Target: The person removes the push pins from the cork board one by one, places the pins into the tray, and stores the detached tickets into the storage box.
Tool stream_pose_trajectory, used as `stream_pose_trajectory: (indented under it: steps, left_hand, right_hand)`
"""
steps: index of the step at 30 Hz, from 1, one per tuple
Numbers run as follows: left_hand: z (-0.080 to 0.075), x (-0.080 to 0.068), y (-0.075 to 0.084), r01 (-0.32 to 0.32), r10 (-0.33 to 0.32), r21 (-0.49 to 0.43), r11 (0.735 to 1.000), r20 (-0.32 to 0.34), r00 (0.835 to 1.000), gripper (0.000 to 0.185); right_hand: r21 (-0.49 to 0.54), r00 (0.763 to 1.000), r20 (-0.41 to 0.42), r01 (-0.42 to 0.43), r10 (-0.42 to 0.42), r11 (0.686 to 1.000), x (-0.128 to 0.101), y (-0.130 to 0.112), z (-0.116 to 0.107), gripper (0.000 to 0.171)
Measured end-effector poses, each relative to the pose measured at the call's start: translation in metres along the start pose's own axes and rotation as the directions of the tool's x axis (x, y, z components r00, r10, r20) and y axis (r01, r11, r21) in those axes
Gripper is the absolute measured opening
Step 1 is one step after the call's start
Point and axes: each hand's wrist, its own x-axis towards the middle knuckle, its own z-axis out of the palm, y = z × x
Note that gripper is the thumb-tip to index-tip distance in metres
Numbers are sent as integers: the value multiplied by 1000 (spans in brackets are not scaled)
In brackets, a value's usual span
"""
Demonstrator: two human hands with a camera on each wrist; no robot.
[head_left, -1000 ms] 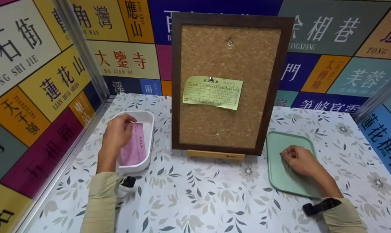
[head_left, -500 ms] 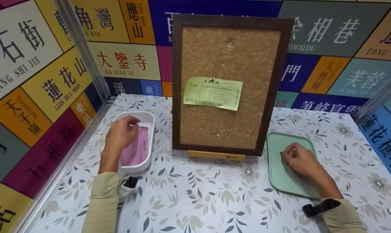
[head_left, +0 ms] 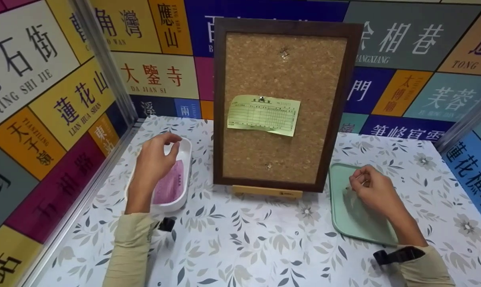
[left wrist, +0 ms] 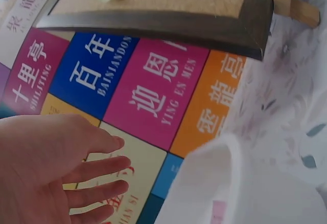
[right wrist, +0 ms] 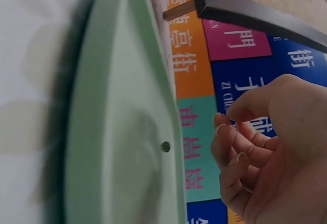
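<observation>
My left hand (head_left: 157,157) hovers over the white plastic tray (head_left: 186,175), fingers loosely bent with nothing between them. The left wrist view shows that hand (left wrist: 66,173) with its fingers apart. A pink printed slip (head_left: 169,185) lies in the tray, partly hidden by the hand. My right hand (head_left: 375,191) is above the green tray (head_left: 338,221), its fingers loosely curled and nothing visible in them. Just beside the fingertips lies a small dark round-headed pin (right wrist: 165,146) on the tray, apart from the hand in the right wrist view.
A dark-framed cork board (head_left: 280,159) stands upright between the trays on a wooden stand (head_left: 266,191). A green form slip (head_left: 263,115) hangs from a pin, with shiny pins (head_left: 284,53) above and below. Sign-patterned panels (head_left: 156,75) enclose the floral-covered table (head_left: 244,243).
The left hand has let go of the pink slip and moved up and right; the slip lies lower in the tray. The right hand has risen slightly, leaving the pin on the green tray.
</observation>
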Motion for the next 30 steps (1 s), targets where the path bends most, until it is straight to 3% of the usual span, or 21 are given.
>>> stream_pose_trajectory:
  steps: [5, 10, 18, 26, 30]
  left_hand:
    - [-2, -3, 23, -79, 78, -23, 997, -63, 995, 22]
    - [-3, -7, 48, -127, 120, -64, 990, -105, 987, 21]
    - [2, -12, 81, -233, 205, -137, 963, -190, 960, 20]
    - [17, -9, 100, -331, 280, -189, 925, -254, 926, 22]
    - [23, -4, 106, -348, 286, -209, 914, -276, 917, 22]
  right_hand:
    - [16, 992, -122, 47, -44, 999, 0, -23, -2, 20]
    - [40, 961, -251, 127, -113, 991, 1, -45, -2, 16]
    - [81, 920, -363, 192, -151, 978, 7, -80, 2, 17]
    - [82, 830, -443, 415, -340, 906, 25, -114, 12, 11]
    - [86, 808, -442, 470, -389, 879, 35, -127, 19, 11]
